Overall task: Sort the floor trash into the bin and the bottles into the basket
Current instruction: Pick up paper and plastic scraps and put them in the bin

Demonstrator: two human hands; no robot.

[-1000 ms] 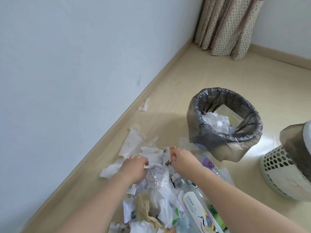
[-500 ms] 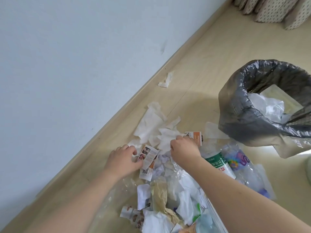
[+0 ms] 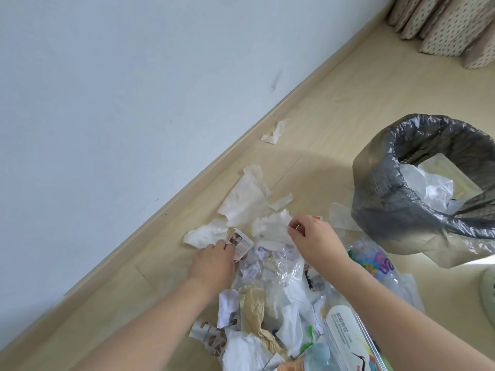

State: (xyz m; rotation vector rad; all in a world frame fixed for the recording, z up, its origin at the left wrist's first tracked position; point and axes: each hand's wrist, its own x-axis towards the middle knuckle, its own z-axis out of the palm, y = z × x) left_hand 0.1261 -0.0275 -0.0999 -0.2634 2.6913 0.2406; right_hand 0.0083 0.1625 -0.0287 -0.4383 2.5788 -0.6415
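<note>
The left hand [image 3: 211,263] is reaching into the near edge of the trash pile [image 3: 270,298] on the floor [image 3: 334,108], its fingers curled down over a small printed paper slip [image 3: 241,243] and a white tissue [image 3: 206,232]; the fingertips are touching both, but whether the grip is actually pinching either one cannot be told from this angle. The right hand [image 3: 313,238] is sitting on the side of the pile toward the bin [image 3: 417,183], and its grip is pressed together, thumb and forefinger pinching the edge of a crumpled white tissue [image 3: 273,223] that is lying at the top of the pile.

The bin is standing to the right of the pile, lined with a dark grey plastic bag [image 3: 388,210] folded over its rim. Inside it white crumpled plastic [image 3: 428,188] is lying, with a pale flat piece behind it. A clear plastic bottle [image 3: 377,263] with a colourful label is lying on its side between the pile and the bin, partly under the right forearm, and a second bottle [image 3: 348,333] with a white label is lying at the pile's lower right. Only a pale sliver of another container is showing at the right frame edge beyond the bin. More loose tissues [image 3: 246,199] are lying beyond the pile, toward the wall [image 3: 134,89], and one small scrap [image 3: 276,131] is resting beside the baseboard.
</note>
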